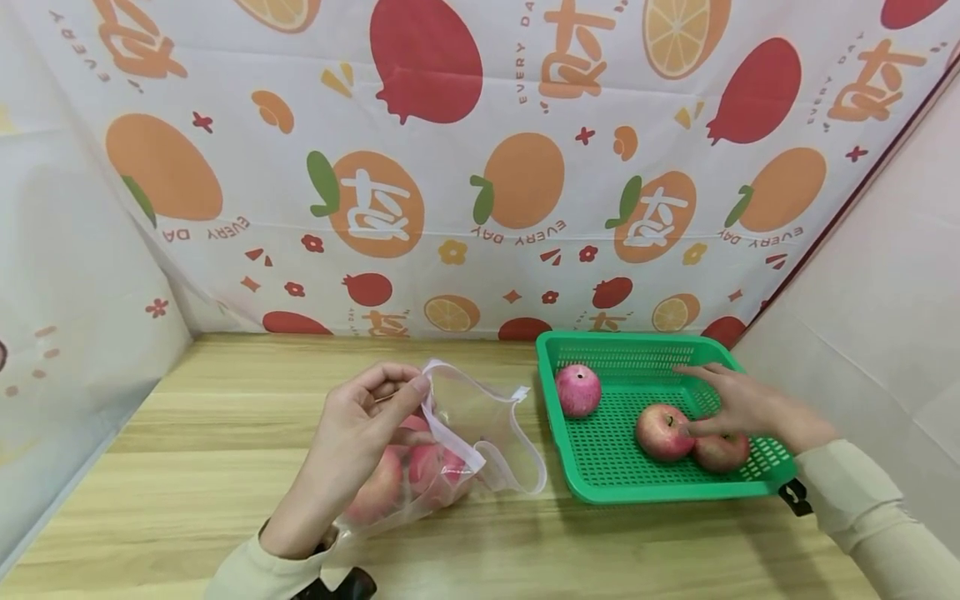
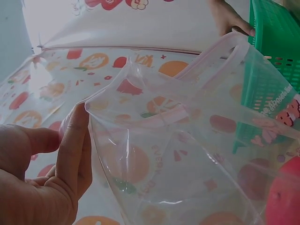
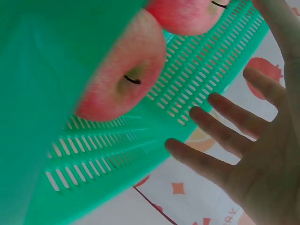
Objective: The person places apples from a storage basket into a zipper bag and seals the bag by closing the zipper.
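Observation:
My left hand (image 1: 341,446) pinches the upper edge of a clear zip bag (image 1: 459,447) between thumb and fingers. The bag's mouth gapes toward the basket, and its white slider (image 1: 521,393) shows on the far rim. Red apples (image 1: 435,468) lie inside the bag. In the left wrist view, the clear plastic (image 2: 154,154) spreads out from the fingertips. Over the right part of a green basket (image 1: 609,493), my right hand (image 1: 738,407) spreads its fingers. Its thumb overlaps a red-yellow apple (image 1: 662,433), beside a darker apple (image 1: 722,454). A pink apple (image 1: 578,390) sits at the basket's left side.
The wooden table (image 1: 202,425) carries the bag and the basket. Behind it hangs a fruit-print cloth (image 1: 465,258), with pale cloth walls on both sides. A black strap piece (image 1: 795,498) is by the right sleeve, close to the basket's corner.

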### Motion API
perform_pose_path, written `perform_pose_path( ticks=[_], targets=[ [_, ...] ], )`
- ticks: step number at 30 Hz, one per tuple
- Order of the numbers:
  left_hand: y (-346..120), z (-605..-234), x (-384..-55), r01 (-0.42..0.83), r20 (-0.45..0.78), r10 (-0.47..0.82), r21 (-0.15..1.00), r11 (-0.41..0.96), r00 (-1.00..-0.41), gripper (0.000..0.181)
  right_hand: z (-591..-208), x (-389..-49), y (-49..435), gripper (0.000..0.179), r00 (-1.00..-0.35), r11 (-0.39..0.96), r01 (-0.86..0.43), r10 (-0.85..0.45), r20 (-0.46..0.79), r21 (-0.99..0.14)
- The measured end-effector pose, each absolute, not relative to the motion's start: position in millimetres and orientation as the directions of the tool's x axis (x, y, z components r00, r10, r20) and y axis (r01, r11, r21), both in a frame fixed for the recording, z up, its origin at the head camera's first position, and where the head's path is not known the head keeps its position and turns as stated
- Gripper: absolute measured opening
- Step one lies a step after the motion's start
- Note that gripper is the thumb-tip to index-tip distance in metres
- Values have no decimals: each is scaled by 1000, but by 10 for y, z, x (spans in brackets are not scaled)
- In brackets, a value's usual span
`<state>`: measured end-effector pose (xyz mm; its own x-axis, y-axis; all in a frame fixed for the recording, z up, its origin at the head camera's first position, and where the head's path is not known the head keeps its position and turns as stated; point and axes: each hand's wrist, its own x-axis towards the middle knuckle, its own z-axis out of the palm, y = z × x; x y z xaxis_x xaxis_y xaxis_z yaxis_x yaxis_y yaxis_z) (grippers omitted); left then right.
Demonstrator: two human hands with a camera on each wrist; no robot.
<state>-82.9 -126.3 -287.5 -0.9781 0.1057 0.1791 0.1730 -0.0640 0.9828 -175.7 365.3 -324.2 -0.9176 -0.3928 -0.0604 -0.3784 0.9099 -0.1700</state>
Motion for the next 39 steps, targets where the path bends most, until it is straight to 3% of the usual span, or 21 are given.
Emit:
perform_pose_path(
  ticks=[8, 17, 24, 32, 39],
  targets=[
    [-1264, -2870, -832, 175, 183, 111, 982, -73, -977, 24, -3379, -1712, 3679, 98, -923, 940, -281, -320, -213, -192],
    [-1261, -2867, -833, 178, 184, 110, 982, -64, -977, 24, -3483, -1704, 3690, 96, -907, 967, -221, -252, -338, -127],
    [-1259, -2863, -834, 170, 175, 108, 984, -55, -979, 24, -3503, -1727, 3694, 86, -890, 962, -250, -274, -364, -113],
    [-1258, -2864, -838, 168, 172, 107, 985, -48, -979, 24, -3487, -1715, 3661, 60, -892, 962, -248, -272, -363, -111],
    [-1261, -2866, -840, 173, 178, 110, 984, -52, -978, 23, -3485, -1735, 3611, 60, -885, 958, -244, -282, -370, -147]
  ],
)
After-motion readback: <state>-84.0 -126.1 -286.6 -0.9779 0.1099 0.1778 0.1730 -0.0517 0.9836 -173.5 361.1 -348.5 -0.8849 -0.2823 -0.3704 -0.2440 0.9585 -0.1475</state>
